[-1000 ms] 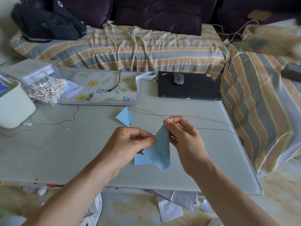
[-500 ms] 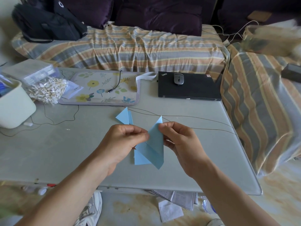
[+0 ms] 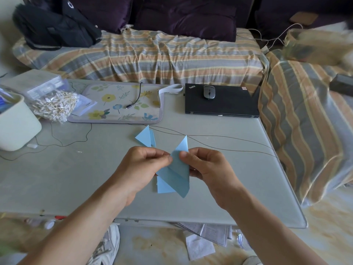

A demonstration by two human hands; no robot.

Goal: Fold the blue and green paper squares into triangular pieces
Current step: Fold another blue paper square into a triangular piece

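Note:
A partly folded blue paper is held just above the grey table, one pointed tip standing up and another pointing down toward me. My left hand pinches its left edge near the top between thumb and fingers. My right hand pinches the right edge, thumb on the front face. Another flat blue piece lies on the table under it, partly hidden. A finished blue triangular piece lies a little farther back. No green paper is in view.
A thin black cable runs across the table behind the hands. Further back lie a floral pad and a closed black laptop with a mouse on it. A white container and a bag of cotton swabs stand at the left.
Both hands have drawn closer together and lowered the blue paper toward the table. The paper's upper tip now stands straighter, and my thumbs meet near its top.

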